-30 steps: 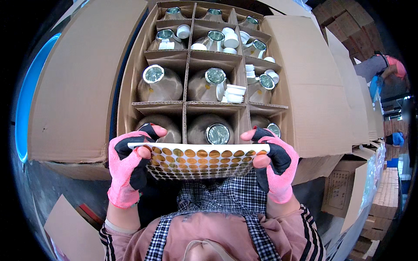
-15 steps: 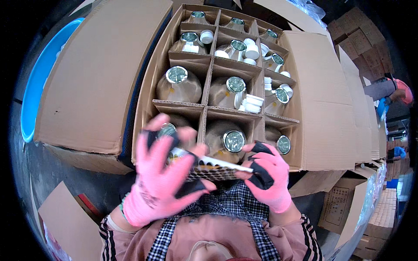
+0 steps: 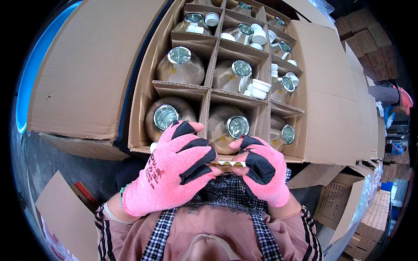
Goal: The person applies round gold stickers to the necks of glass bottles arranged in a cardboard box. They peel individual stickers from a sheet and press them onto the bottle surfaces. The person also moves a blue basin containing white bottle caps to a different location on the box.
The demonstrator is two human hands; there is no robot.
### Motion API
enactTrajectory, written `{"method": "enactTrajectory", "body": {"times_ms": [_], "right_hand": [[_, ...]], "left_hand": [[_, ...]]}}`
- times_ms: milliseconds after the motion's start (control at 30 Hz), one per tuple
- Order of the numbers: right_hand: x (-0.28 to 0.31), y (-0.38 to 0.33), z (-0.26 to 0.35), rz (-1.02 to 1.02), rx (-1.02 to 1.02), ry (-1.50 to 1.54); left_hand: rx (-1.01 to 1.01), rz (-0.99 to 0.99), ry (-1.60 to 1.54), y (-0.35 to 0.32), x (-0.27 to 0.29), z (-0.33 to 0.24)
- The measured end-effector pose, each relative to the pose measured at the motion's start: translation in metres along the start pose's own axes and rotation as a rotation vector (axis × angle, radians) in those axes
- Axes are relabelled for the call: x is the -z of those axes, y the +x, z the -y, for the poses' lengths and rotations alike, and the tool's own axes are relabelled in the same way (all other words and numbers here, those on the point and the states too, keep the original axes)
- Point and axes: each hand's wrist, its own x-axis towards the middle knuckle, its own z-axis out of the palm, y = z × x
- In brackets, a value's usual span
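Sticker sheet: a white sheet with gold dots was between the two hands, just off the near edge of the carton and above the apron; only a narrow, edge-on strip of it showed, the rest hidden by the gloves.
Left hand: the pink-and-black gloved left hand was back upward with fingers bent, its thumb and fingertips pinching the sheet's left part.
Right hand: the matching gloved right hand pinched the sheet's right end between thumb and bent fingers.
Nearest jars: a clear glass jar with a silvery rim stood just beyond the sheet, a left jar beyond the left hand, and a right jar beyond the right hand.
Carton: cardboard dividers split the carton into cells holding such jars; a white ribbed cap lay beside the jar in the next middle cell.
Wearer: a checked apron covered the front.
Left side: a cardboard box partly hid a blue basin.
Far right: stacked cartons rose near another person.
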Motion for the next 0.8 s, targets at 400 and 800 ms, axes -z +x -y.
{"method": "enactTrajectory", "body": {"times_ms": [400,800], "right_hand": [[-0.0018,0.0014,0.0041,-0.092,0.102,-0.052],[-0.0036,0.0006,0.0019,-0.094,0.143,-0.057]], "left_hand": [[-0.049,-0.004,-0.029,-0.0019,-0.0015,0.0021],[-0.074,0.023,-0.024,-0.001,0.001,-0.0004]]}}
